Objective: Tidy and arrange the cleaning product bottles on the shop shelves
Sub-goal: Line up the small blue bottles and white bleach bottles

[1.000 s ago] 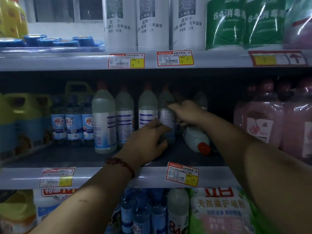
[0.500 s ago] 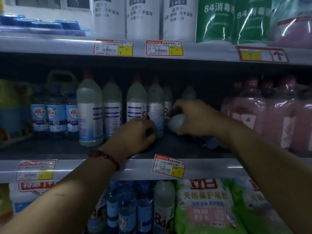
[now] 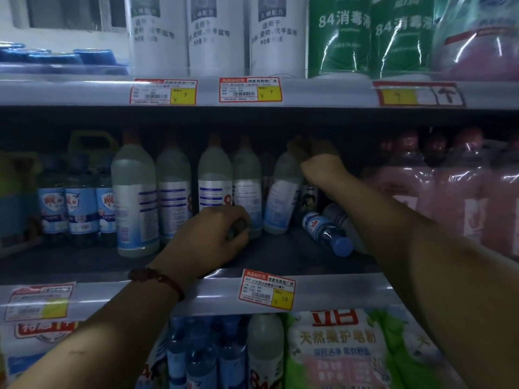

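— What step are you on?
— You are setting a bottle up straight. Your right hand (image 3: 320,164) is a bit right of the middle of the frame. Its fingers are curled round the top of the leaning bottle (image 3: 280,197). That white bottle tips to the right, with its foot on the middle shelf (image 3: 280,256).
— And your other hand?
— Your left hand (image 3: 213,237) is low in the middle. Its fingers are curled round the foot of the standing bottle (image 3: 247,186), just beside the leaning one. It is dim there, so that grip is my best guess.
— What comes next for you?
— I think you need to tip the leaning bottle upright and slide it in line with the white row. Then the blue-cap bottle (image 3: 325,230) wants picking up. It lies on its side, down and right of the leaning one, with a pale bottle (image 3: 338,217) lying behind it.
— Is there room?
— Yes, the shelf is bare in front of the row. But mind the top shelf edge (image 3: 323,94) above your right hand, and the pink bottles (image 3: 463,186) near on the right. The blue cap points at the front edge, so a bump could roll it off.
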`<state>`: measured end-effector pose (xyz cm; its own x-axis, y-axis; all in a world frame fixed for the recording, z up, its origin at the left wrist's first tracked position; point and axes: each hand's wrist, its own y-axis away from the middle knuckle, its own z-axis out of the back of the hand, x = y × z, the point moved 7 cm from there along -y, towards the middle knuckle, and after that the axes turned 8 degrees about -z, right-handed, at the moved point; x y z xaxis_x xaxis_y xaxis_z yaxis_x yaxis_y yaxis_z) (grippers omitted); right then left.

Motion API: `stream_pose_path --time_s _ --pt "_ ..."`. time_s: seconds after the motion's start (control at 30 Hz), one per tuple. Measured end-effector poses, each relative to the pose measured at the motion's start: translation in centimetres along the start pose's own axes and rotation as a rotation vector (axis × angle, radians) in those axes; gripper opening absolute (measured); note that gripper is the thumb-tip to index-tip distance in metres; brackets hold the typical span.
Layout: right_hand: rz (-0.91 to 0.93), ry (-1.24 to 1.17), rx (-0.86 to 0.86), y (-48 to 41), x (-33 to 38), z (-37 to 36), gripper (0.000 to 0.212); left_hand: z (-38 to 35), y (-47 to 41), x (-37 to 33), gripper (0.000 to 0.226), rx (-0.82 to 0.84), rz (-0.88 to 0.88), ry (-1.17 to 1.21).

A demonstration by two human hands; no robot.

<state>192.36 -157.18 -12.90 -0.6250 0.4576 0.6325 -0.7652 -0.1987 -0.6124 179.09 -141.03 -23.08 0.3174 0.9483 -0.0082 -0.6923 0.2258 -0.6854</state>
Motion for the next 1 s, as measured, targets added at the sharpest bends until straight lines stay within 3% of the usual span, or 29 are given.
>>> stream_pose_path --time_s 0.13,0.23,0.3,0.5,0.67,0.83,0.93,1.0 --pt "-0.077 0.019 0.095 -0.2 -0.3 -0.3 0.05 -0.1 0.0 0.0 0.022 0.014 0.0 -0.023" --pt "-0.117 -0.134 0.212 0.6 -2.2 -0.7 0.026 -0.3 0.0 0.0 0.022 0.042 -0.013 -0.025" --pt "-0.148 -0.108 0.281 1.4 -3.6 -0.4 0.023 -0.5 0.0 0.1 0.021 0.042 -0.024 -0.013" --pt "-0.046 0.427 0.437 4.2 -6.2 2.0 0.02 -0.5 -0.3 0.2 0.022 0.038 -0.019 -0.009" --pt "0.044 0.876 0.506 7.7 -3.4 1.3 0.045 0.2 -0.1 -0.5 0.024 0.015 -0.007 -0.046" --pt "-0.168 0.667 0.605 10.9 -2.5 -1.6 0.052 1.6 0.2 -1.6 0.019 -0.056 0.003 -0.191" --pt "-0.187 0.453 0.46 10.7 -2.2 -0.9 0.028 2.0 0.3 -1.8 0.019 -0.056 0.005 -0.209" --pt "-0.137 0.345 0.29 9.7 -1.3 1.0 0.029 1.7 0.3 -1.5 0.022 -0.05 0.01 -0.157"
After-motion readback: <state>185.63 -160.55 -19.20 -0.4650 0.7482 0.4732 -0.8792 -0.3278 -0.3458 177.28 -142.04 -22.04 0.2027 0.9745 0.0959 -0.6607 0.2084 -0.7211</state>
